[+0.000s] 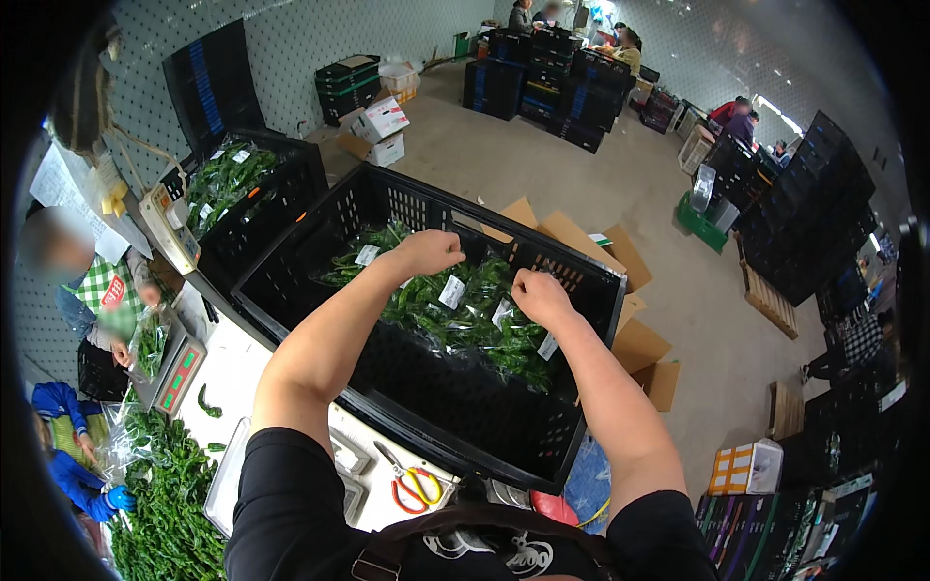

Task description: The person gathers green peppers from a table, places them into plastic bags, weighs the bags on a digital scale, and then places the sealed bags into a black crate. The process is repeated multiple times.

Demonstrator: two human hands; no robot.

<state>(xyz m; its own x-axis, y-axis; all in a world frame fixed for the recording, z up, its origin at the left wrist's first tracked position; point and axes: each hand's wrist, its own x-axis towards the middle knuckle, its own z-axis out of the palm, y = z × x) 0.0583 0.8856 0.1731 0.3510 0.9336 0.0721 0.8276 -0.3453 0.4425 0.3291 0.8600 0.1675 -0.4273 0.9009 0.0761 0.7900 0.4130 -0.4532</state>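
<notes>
A large black plastic crate (465,436) lies before me, with clear bags of green peppers (465,312) bearing white labels along its far half. My left hand (430,252) is over the bags near the crate's far side, fingers curled down. My right hand (541,296) hovers at the right end of the bags, also with curled fingers. Whether either hand grips a bag's film cannot be made out. The near part of the crate shows its dark bottom.
Another black crate with bagged peppers (231,174) adjoins at the upper left. A digital scale (178,378), loose green peppers (163,479) and scissors with red and yellow handles (414,488) are on the white table. Open cardboard boxes (639,341) stand beyond the crate. Co-workers are at the left.
</notes>
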